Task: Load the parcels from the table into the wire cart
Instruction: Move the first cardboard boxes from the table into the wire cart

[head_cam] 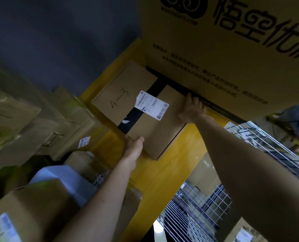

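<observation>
A brown cardboard parcel (127,89) marked "4-3", with black tape and a white shipping label, lies on the yellow table (162,175). My left hand (134,145) grips its near edge, thumb on top. My right hand (193,109) holds its far right edge, fingers tucked under a big printed carton (223,49) that stands behind it. The wire cart (197,212) is at the lower right, with cardboard boxes inside it.
Stacked cardboard parcels (23,123) crowd the left side, blurred. A box with a label (32,210) and a pale blue-white package (66,179) sit at lower left. A wire panel (270,145) of the cart rises at right. A dark wall lies beyond.
</observation>
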